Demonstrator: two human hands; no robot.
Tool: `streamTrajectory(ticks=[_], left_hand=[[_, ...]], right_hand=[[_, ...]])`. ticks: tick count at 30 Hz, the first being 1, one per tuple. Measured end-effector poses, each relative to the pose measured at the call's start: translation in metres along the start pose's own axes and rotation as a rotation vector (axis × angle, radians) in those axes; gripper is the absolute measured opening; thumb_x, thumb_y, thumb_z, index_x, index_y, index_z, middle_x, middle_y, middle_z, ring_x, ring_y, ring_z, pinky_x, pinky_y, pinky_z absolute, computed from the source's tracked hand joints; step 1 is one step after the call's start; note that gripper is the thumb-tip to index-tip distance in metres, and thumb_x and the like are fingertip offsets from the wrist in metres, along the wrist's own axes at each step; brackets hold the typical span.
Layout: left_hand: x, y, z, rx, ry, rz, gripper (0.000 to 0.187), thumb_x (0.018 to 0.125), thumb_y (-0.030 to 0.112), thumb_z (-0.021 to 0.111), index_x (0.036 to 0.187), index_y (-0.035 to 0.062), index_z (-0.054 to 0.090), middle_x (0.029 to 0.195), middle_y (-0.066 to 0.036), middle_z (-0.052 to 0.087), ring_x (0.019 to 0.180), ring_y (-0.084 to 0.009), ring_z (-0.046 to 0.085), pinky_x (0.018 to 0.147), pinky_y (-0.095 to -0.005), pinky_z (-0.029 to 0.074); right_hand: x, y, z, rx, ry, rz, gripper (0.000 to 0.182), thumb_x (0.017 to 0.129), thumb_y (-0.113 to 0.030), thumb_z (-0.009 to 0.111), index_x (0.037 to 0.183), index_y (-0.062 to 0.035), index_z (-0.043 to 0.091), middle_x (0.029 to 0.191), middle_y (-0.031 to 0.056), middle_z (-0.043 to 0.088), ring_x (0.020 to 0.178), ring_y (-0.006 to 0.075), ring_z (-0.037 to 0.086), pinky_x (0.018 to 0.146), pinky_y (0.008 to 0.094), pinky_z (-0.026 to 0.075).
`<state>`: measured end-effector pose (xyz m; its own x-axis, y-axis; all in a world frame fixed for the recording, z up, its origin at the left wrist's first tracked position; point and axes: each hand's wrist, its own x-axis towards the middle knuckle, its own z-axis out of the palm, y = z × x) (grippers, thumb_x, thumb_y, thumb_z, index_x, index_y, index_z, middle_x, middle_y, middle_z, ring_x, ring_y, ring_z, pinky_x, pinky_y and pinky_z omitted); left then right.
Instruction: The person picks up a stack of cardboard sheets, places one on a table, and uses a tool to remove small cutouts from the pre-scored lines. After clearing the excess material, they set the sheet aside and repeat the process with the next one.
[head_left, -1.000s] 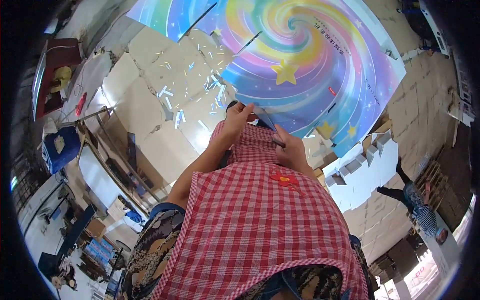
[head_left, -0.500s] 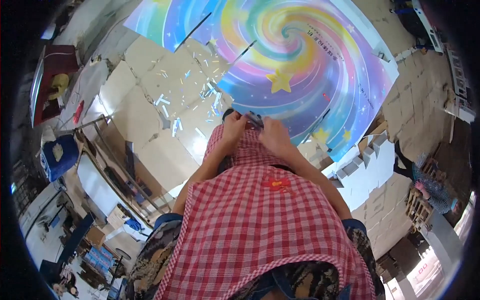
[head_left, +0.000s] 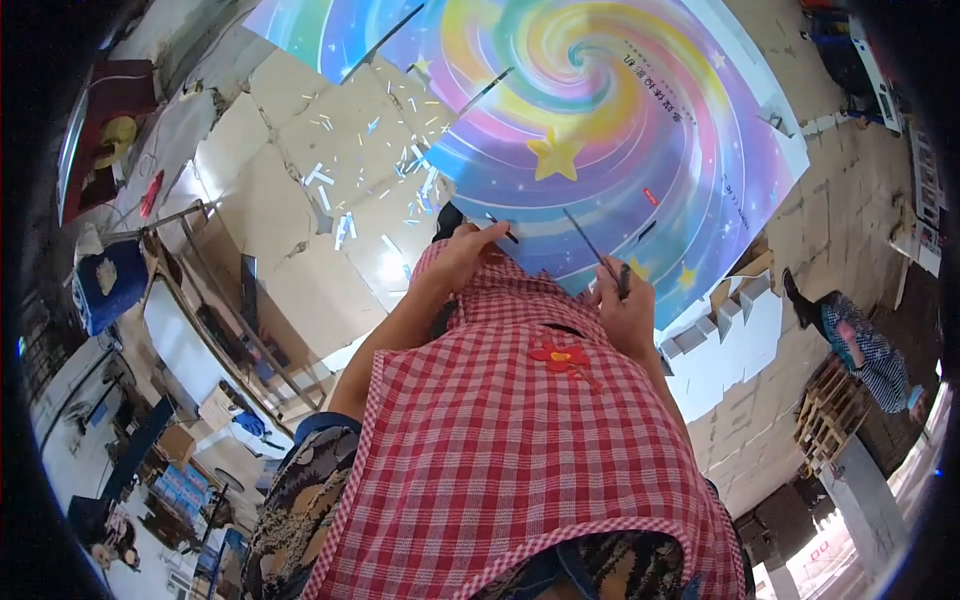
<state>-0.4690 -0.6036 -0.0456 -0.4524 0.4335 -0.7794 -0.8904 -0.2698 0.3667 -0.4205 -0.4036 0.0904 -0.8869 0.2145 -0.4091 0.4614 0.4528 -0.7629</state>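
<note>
My right hand is closed round the dark handle of a long, thin, knife-like tool; its narrow end points up and left over the printed sheet. My left hand is at the sheet's near edge, thumb and fingers pinched together. A small dark piece shows at its fingertips; I cannot make out what it is. The large printed sheet has a pastel rainbow swirl, yellow stars, dark printed lettering and several dark slits. A red checked apron covers my lap.
Paper scraps are strewn over the tiled floor left of the sheet. White folded card pieces lie at the right. A wooden frame stands left. Another person is at the far right, near a wooden pallet.
My hands, close together before over a dark object, have moved apart. My right hand has shifted right and down with the thin tool; the left stays near the sheet's edge.
</note>
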Motion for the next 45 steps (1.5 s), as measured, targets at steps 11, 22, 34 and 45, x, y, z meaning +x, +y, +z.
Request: streamTrajectory(ticks=[11,22,34,45], left_hand=[[-0.013,-0.018,0.031,-0.171,0.2,0.209,0.032,0.075,0.02,0.061,0.098,0.0004,0.051,0.089,-0.005,0.055,0.077,-0.0144,0.052,0.068,-0.0278,0.043],[-0.007,-0.025,0.056,-0.31,0.216,0.283,0.035,0.075,0.019,0.061,0.102,0.0003,0.047,0.095,-0.007,0.052,0.085,-0.0174,0.052,0.073,-0.0321,0.043],[-0.006,-0.027,0.056,-0.293,0.235,0.339,0.034,0.075,0.016,0.062,0.099,-0.0009,0.047,0.093,-0.008,0.053,0.083,-0.0174,0.053,0.07,-0.0304,0.045],[0.005,-0.034,0.057,-0.281,0.28,0.422,0.022,0.074,0.013,0.062,0.091,0.0027,0.053,0.084,-0.005,0.056,0.074,-0.0136,0.054,0.063,-0.0286,0.045]], right_hand=[[0.032,0.018,-0.033,0.045,-0.093,-0.08,0.023,0.083,-0.011,0.047,0.101,0.0011,0.055,0.05,0.0004,0.046,0.045,0.0046,0.039,0.042,0.0207,0.031],[0.05,0.027,-0.024,0.138,-0.257,-0.152,0.026,0.083,-0.012,0.046,0.106,-0.0028,0.053,0.05,0.0011,0.048,0.037,0.0036,0.036,0.037,0.0204,0.028],[0.06,0.037,-0.01,-0.005,-0.263,-0.236,0.027,0.081,-0.014,0.047,0.104,-0.0007,0.054,0.05,0.0025,0.046,0.046,0.0077,0.041,0.044,0.0241,0.034],[0.061,0.028,0.012,-0.21,-0.148,-0.371,0.02,0.077,-0.013,0.05,0.074,0.0068,0.052,0.05,0.0171,0.039,0.044,0.0208,0.04,0.048,0.0356,0.034]])
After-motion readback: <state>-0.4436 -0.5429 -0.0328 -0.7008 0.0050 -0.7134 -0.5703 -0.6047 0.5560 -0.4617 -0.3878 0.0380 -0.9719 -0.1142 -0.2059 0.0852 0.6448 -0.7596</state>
